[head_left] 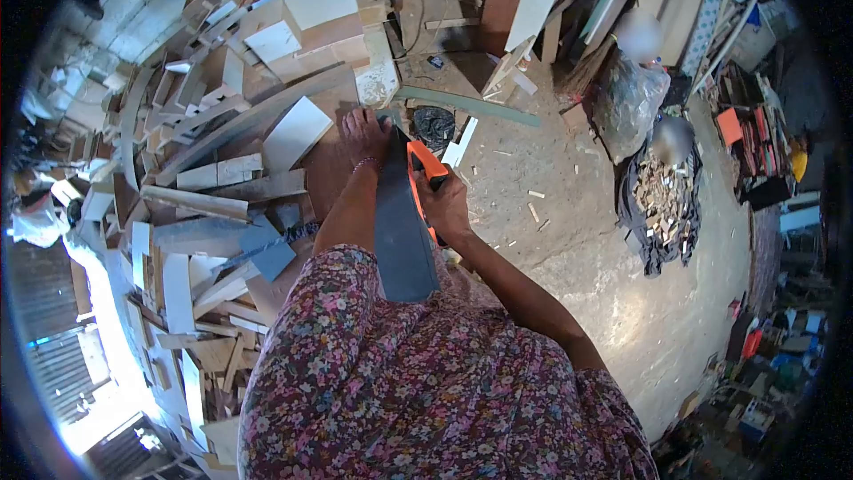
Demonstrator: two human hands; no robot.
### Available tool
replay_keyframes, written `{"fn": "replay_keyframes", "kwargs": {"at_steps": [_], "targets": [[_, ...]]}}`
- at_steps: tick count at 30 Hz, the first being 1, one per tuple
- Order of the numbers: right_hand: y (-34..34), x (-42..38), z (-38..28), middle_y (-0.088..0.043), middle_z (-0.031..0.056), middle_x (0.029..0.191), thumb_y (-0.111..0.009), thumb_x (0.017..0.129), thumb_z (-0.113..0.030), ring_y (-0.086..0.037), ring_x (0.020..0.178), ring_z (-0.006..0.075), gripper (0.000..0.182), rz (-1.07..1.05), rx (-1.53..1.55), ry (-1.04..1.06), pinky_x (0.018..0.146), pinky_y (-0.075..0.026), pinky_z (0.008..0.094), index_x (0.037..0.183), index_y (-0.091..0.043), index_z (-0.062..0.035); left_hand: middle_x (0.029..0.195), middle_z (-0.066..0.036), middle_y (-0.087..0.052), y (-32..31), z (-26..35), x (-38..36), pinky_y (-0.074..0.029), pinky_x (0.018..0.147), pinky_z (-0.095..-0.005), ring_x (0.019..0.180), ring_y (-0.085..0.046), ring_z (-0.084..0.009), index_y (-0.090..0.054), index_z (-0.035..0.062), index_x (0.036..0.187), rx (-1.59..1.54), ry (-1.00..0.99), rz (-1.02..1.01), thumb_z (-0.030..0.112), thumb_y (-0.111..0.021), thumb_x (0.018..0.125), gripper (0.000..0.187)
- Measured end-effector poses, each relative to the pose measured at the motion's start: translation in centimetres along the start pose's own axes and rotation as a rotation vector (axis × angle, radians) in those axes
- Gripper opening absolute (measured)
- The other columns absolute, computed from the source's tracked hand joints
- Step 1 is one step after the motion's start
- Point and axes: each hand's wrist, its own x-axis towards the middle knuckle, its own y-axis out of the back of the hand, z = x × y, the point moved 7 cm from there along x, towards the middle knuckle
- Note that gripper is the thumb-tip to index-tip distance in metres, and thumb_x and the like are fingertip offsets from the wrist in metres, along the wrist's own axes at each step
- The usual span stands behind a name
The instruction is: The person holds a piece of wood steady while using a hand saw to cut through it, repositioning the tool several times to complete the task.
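A long dark grey board (402,231) runs from near my lap away from me. My right hand (444,206) is wrapped round the orange and black handle of a handsaw (425,160) at the board's right edge; its blade is mostly hidden. My left hand (365,136) lies with fingers spread by the far left end of the board, over a brown wooden surface. A black plastic bag (434,126) and a white strip (459,143) lie just past the saw.
Wood offcuts (204,204) are heaped along my left. A green strip (471,105) lies ahead on the concrete floor (569,249). To the right are a clear plastic bag (633,102) and a dark cloth with wood scraps (662,200). Boards (530,13) lean at the back.
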Motion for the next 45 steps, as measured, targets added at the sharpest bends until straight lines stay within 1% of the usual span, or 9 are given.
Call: {"fn": "replay_keyframes", "kwargs": {"at_steps": [7,9,11,14,17,28,32,35,45], "targets": [[-0.3,-0.5,1.0,-0.047,0.0012,0.05,-0.058,0.081,-0.02,-0.045,0.042,0.0083,0.025,-0.004,0.085,0.141,0.039,-0.037,0.0274,0.081,-0.052,0.0042,0.097,-0.013,-0.049,0.6,0.1,-1.0,-0.03,0.094,-0.0438,0.102,-0.044,-0.0292,-0.054,0.0043,0.094,0.004,0.024,0.054,0.031,-0.058,0.069,0.037],[-0.5,-0.8,1.5,-0.048,0.0009,0.05,-0.058,0.081,-0.019,-0.046,0.041,0.0082,0.021,-0.032,0.236,-0.028,0.037,-0.036,0.0265,0.08,-0.053,0.0019,0.099,-0.013,-0.048,0.9,-0.9,-1.2,-0.029,0.094,-0.0435,0.103,-0.043,-0.0293,-0.054,0.0048,0.094,-0.042,0.056,0.037,0.03,-0.057,0.069,0.036],[0.0,-0.3,2.4,-0.048,0.0018,0.05,-0.059,0.08,-0.018,-0.045,0.038,0.0076,0.02,0.058,0.081,0.145,0.034,-0.035,0.0242,0.077,-0.051,0.0001,0.1,-0.012,-0.048,1.5,0.5,-0.8,-0.029,0.095,-0.0431,0.104,-0.042,-0.0294,-0.054,0.0052,0.095,-0.132,0.015,0.011,0.03,-0.056,0.069,0.036],[0.3,-1.0,1.2,-0.047,0.0018,0.049,-0.059,0.081,-0.017,-0.046,0.038,0.0087,0.021,-0.028,0.199,-0.038,0.035,-0.036,0.0257,0.076,-0.048,0.0002,0.106,-0.013,-0.046,2.4,0.4,-0.9,-0.026,0.098,-0.0427,0.107,-0.041,-0.0299,-0.054,0.0073,0.099,-0.074,0.071,-0.126,0.029,-0.057,0.069,0.037],[-0.8,-0.4,2.9,-0.055,0.0131,0.06,-0.061,0.08,-0.021,-0.057,0.056,0.0213,0.028,-0.06,0.141,-0.021,0.051,-0.043,0.0356,0.087,-0.05,0.0035,0.107,-0.012,-0.046,1.7,0.0,-0.8,-0.026,0.098,-0.0428,0.109,-0.04,-0.03,-0.054,0.0082,0.102,-0.122,-0.01,-0.127,0.029,-0.057,0.07,0.038],[-0.7,0.2,2.6,-0.058,0.0217,0.071,-0.058,0.08,-0.026,-0.06,0.069,0.0353,0.031,-0.009,0.146,0.006,0.057,-0.045,0.0392,0.089,-0.05,0.0029,0.102,-0.011,-0.048,-1.1,-1.0,-0.6,-0.031,0.096,-0.0427,0.106,-0.042,-0.0305,-0.055,0.0077,0.099,0.039,-0.155,-0.081,0.031,-0.059,0.069,0.039],[-0.8,0.7,2.6,-0.058,0.022,0.07,-0.058,0.08,-0.026,-0.059,0.07,0.0368,0.031,-0.021,0.024,0.001,0.059,-0.045,0.0404,0.088,-0.05,0.0031,0.102,-0.011,-0.047,-5.9,-3.6,-0.6,-0.031,0.095,-0.0439,0.104,-0.043,-0.0296,-0.053,0.006,0.103,0.082,-0.174,0.001,0.028,-0.06,0.068,0.042],[-1.0,1.0,3.0,-0.058,0.0231,0.07,-0.058,0.079,-0.026,-0.059,0.071,0.0384,0.031,-0.015,0.058,-0.047,0.06,-0.045,0.0417,0.088,-0.05,0.003,0.103,-0.012,-0.047,0.4,0.0,-0.4,-0.031,0.095,-0.0441,0.103,-0.043,-0.0294,-0.051,0.0055,0.105,0.068,-0.17,-0.073,0.028,-0.06,0.069,0.043],[-1.2,1.7,3.9,-0.058,0.0205,0.068,-0.06,0.078,-0.031,-0.06,0.067,0.0351,0.036,-0.008,0.11,0.036,0.058,-0.045,0.0407,0.087,-0.053,0.0029,0.108,-0.012,-0.045,-0.6,-0.5,-0.1,-0.031,0.095,-0.044,0.107,-0.041,-0.0298,-0.052,0.0056,0.103,0.074,-0.131,-0.165,0.031,-0.057,0.072,0.04]]}}
